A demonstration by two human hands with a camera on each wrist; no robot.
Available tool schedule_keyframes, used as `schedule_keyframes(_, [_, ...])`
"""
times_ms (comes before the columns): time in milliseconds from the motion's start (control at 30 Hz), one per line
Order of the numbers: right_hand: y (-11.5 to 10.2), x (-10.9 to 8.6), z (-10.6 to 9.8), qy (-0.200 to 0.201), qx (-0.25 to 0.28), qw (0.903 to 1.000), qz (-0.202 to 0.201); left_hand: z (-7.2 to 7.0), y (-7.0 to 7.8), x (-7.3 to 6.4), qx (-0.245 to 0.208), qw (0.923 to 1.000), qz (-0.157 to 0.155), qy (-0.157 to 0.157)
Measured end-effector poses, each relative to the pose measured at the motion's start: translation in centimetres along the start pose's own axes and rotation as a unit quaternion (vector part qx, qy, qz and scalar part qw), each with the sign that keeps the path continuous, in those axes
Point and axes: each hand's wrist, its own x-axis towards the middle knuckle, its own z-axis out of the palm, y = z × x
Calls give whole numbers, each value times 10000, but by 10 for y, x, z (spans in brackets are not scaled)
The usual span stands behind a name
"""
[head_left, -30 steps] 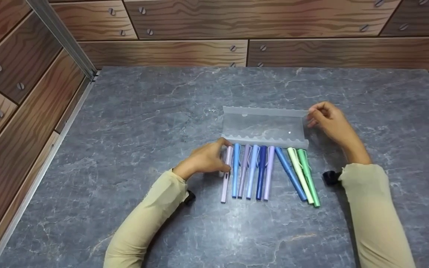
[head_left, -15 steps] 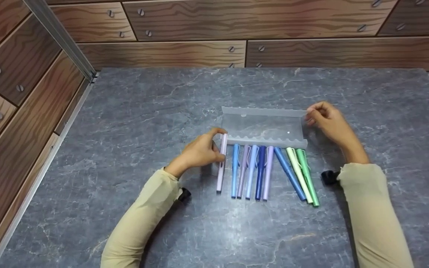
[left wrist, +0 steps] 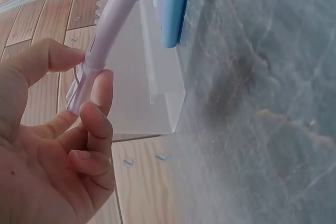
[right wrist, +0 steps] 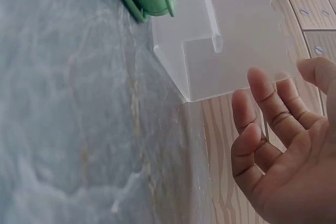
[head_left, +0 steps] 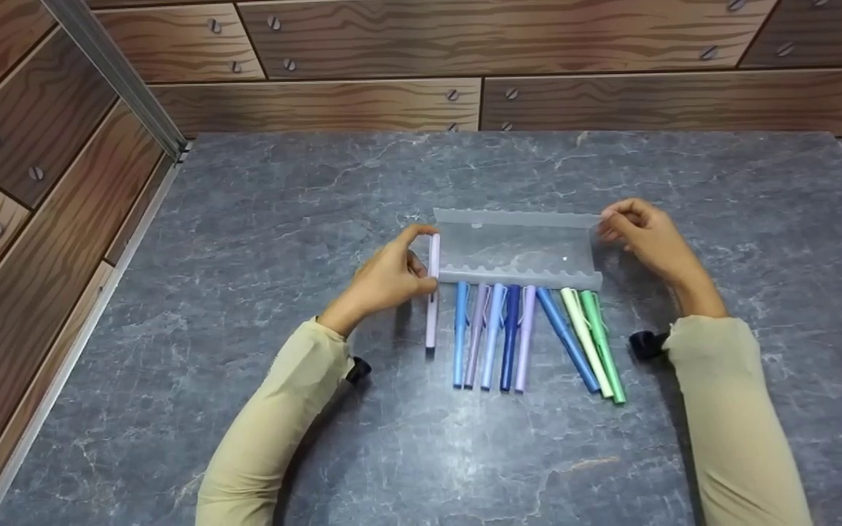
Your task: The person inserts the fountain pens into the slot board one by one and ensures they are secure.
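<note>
Between thumb and fingers, my left hand point(head_left: 392, 274) pinches a light purple pen point(head_left: 432, 314). It stands at the left end of a clear plastic pen tray point(head_left: 516, 245) with scalloped edges, the cap end away from me. In the left wrist view the pen point(left wrist: 118, 19) slants above the table, its clip near the fingertips. At the tray's far right corner my right hand point(head_left: 644, 237) pinches the edge with thumb and fingertip; its other fingers curl loosely. Several pens lie in front of the tray, from a light blue pen point(head_left: 460, 336) to a green pen point(head_left: 604, 347).
A dark blue pen point(head_left: 511, 340), a slanted blue pen point(head_left: 569, 343) and a pale green pen point(head_left: 586, 343) lie among the row. The grey marbled table point(head_left: 304, 197) meets wood-patterned panels point(head_left: 362, 106) at the back and left.
My left hand has lifted the light purple pen from the row's left end and moved it away from me and slightly left, up beside the tray. My right hand stays at the corner.
</note>
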Motion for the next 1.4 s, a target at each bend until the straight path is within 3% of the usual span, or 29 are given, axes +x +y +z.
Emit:
schedule_keyframes(400, [-2,1,0,129,59,9999,30,-5,7,9,-221,9990,169,341])
schedule_keyframes(933, [1,-2,1,102,222,9997,54,-10,15,15,26,9954,404,866])
schedule_keyframes(1400, [-1,-1,4,127,95,9999,44,-12,21,25,-1,9876,524,1479])
